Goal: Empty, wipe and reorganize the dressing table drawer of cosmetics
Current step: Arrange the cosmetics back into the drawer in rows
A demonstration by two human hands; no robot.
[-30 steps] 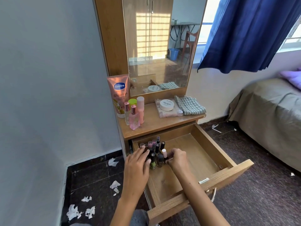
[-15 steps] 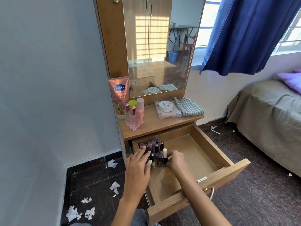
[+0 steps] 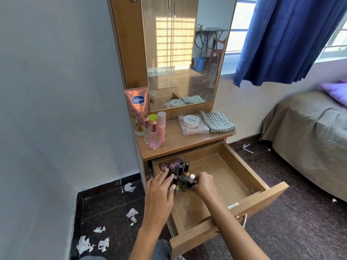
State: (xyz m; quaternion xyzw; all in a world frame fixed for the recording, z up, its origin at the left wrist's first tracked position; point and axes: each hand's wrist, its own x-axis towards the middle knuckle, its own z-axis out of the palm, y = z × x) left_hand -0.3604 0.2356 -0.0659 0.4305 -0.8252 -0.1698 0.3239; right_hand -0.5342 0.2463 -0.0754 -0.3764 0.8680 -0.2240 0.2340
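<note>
Head view: the drawer (image 3: 259,200) is pulled fully out beneath the dressing table top (image 3: 180,142), and its wooden floor is bare except for a cluster of nail polish bottles (image 3: 181,174) standing upright in its back-left corner. Judged from this layout, emptying is done, wiping is probably done, and reorganizing is under way. The left hand (image 3: 159,192) rests against the left flank of the cluster, fingers extended and touching the bottles. The right hand (image 3: 203,182) has curled fingers at a white-capped bottle (image 3: 191,180) on the cluster's right edge; a firm pinch cannot be confirmed. Remaining work, by estimate: return the items above the drawer, namely the Vaseline tube (image 3: 138,109), the pink perfume bottle (image 3: 155,136) beside it, and the round white jar (image 3: 191,121) on a clear flat case (image 3: 195,130). The checked cloth (image 3: 217,121) lies just right of the jar. Torn paper scraps (image 3: 90,243) litter the floor left of the drawer. The upright bottles stand close together and may topple.
</note>
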